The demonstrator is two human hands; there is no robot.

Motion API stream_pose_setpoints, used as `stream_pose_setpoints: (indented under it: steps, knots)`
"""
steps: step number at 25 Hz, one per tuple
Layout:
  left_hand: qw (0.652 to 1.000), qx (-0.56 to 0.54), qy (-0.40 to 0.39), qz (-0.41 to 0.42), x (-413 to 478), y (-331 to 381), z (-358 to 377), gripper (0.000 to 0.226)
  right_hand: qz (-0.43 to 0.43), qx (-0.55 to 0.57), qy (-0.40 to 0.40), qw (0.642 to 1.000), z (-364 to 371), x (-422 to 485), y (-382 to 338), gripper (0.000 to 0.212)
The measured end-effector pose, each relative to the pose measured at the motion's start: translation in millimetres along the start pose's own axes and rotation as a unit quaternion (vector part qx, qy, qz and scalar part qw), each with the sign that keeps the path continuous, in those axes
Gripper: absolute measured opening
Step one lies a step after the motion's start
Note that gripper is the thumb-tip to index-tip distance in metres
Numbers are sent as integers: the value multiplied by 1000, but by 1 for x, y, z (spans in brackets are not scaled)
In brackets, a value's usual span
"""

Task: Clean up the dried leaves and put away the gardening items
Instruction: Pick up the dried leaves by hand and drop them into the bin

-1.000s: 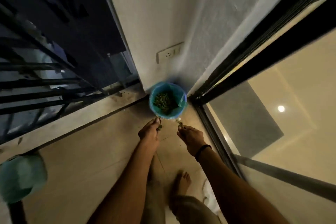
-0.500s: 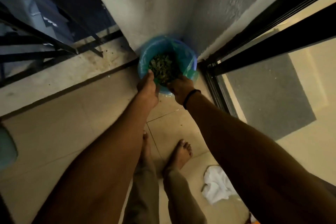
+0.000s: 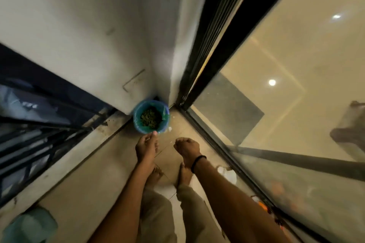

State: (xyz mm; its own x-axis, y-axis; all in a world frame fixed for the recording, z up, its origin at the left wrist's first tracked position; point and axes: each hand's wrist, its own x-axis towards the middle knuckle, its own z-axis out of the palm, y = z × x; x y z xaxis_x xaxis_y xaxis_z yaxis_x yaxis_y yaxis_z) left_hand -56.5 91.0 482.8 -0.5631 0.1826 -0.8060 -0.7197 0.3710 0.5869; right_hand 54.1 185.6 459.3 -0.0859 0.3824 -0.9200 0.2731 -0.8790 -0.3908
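Note:
A small bin with a blue liner (image 3: 138, 122) stands on the floor in the corner between the wall and the door frame. Dried leaves (image 3: 150, 118) lie in a heap inside it. Both my hands hang just in front of the bin, above the tiled floor. My left hand (image 3: 147, 147) has relaxed, straight fingers, with a fingertip close to the bin's near rim, and holds nothing. My right hand (image 3: 186, 148) is seen from the back with its fingers curled under, and nothing shows in it.
A glass sliding door (image 3: 276, 124) with a black frame runs along the right. A low ledge and a dark railing (image 3: 39, 134) run along the left. A white cloth (image 3: 228, 173) and an orange item (image 3: 262, 205) lie by the door track. A teal object (image 3: 29, 225) sits bottom left.
Half a second ago both hands were at the bin's rim over the leaves. They have since pulled back, and my head has risen, so the bin looks smaller.

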Motion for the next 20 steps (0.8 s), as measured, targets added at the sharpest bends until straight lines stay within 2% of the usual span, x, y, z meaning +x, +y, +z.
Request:
stream_pose_setpoints:
  steps: [3,6,9,13,16,20]
  knots:
    - [991,92,-94,26,-61,13,2,25,-29,58,65,996,-31,-71,7,7]
    - [954,228,-185,57,-97,7,7,32,-81,94,131,984,-59,-128,22,4]
    - [895,373,-227,88,-128,-9,10,27,-116,117,217,962,-85,-174,57,4]
    - [798,514,-282,142,-150,-52,17,38,-93,178,307,930,-122,-214,118,11]
    - [731,568,-334,176,-184,-94,29,20,-74,244,358,898,-158,-231,165,21]
    - [664,602,-393,205,-254,-158,43,21,-48,359,392,846,-207,-262,234,21]
